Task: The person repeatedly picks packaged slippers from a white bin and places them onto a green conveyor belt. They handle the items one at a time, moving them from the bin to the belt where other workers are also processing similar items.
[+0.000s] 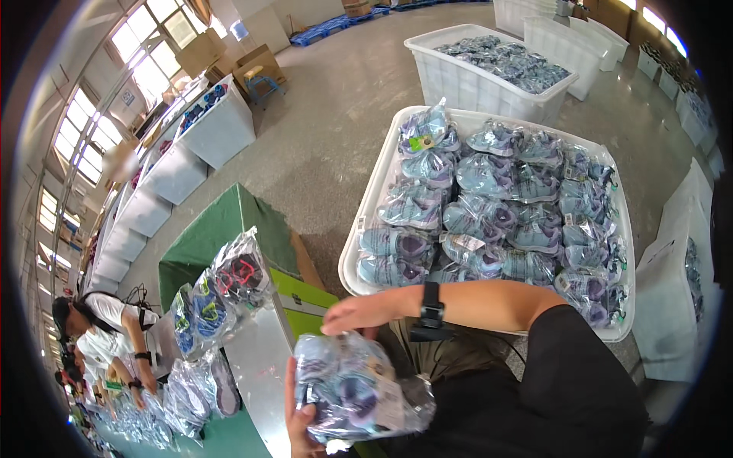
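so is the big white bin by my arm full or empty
Full: the white bin is heaped to its rim with bagged blue shoes, stacked in rows.

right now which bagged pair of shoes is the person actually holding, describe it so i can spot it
Start at the big white bin packed with bagged pale blue shoes, then drop to the picture's bottom centre. There the bagged pair sits between the left hand beneath and the right hand on top. It alone is hand-held, outside any bin.
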